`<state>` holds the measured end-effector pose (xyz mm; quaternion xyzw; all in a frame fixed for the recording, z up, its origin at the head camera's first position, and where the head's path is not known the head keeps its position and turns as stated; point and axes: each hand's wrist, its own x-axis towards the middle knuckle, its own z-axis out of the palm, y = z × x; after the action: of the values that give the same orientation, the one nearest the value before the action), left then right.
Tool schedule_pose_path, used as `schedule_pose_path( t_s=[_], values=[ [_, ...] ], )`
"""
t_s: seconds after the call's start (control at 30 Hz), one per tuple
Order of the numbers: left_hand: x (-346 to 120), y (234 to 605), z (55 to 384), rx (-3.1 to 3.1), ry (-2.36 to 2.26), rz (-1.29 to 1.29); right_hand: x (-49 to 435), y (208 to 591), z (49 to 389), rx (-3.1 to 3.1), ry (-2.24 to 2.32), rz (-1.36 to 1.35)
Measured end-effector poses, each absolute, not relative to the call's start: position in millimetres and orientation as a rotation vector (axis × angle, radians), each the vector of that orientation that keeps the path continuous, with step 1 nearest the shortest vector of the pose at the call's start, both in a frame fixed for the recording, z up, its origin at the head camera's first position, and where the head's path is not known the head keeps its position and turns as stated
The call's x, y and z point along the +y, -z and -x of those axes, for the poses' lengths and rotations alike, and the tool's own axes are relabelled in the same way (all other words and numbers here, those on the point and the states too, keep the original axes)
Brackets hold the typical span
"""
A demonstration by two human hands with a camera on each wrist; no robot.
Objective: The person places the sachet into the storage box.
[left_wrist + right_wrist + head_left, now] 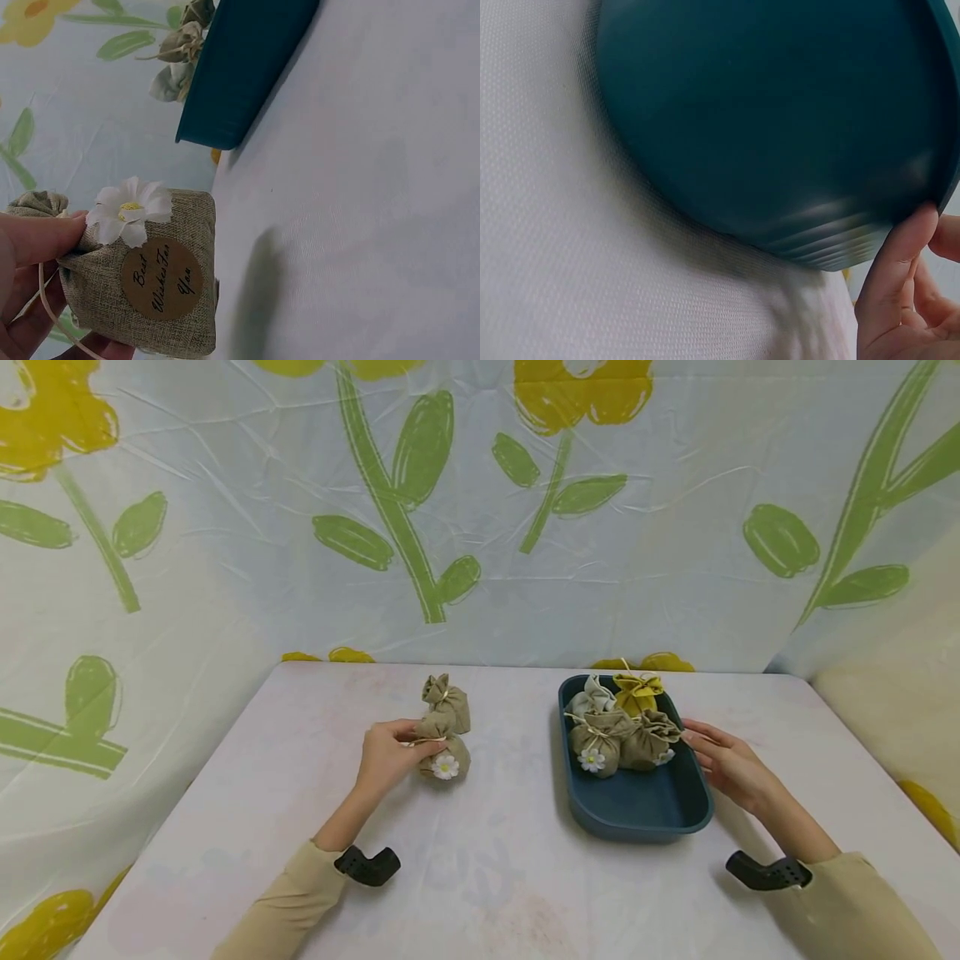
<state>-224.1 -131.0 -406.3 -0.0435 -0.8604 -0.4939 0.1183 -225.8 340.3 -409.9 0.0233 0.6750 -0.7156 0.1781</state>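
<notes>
My left hand [390, 755] pinches the gathered neck of a brown burlap drawstring pouch [457, 758] between thumb and fingers. That pouch bears a white daisy [129, 211] and a round "Best Wishes For You" sticker [163, 278]. Just behind it on the table stands another burlap pouch [454, 708]. My right hand [731, 767] is at the right side of a dark teal tray [637, 835], its fingers loosely extended. In the right wrist view the thumb [900, 259] touches the tray's outer wall near the rim.
Inside the tray, toward its far end, sit a yellow pouch [637, 693], a pale grey pouch [591, 696] and two burlap pouches, one with a daisy [592, 760]. A flower-print cloth [247, 510] hangs behind the white table [480, 877].
</notes>
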Motion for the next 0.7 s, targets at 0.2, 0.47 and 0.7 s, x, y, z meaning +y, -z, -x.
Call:
schedule_pose_path(
  t_s=[0.2,0.47,0.7],
  values=[
    [-117,402,222,-2.496,1.467,0.193,339,410,227,1.924,2.01,-0.075],
    [-91,399,217,-2.481,1.533,0.234,339,410,226,1.922,2.015,-0.076],
    [-66,388,218,-2.467,1.574,0.348,340,411,225,1.895,2.053,-0.054]
  ],
)
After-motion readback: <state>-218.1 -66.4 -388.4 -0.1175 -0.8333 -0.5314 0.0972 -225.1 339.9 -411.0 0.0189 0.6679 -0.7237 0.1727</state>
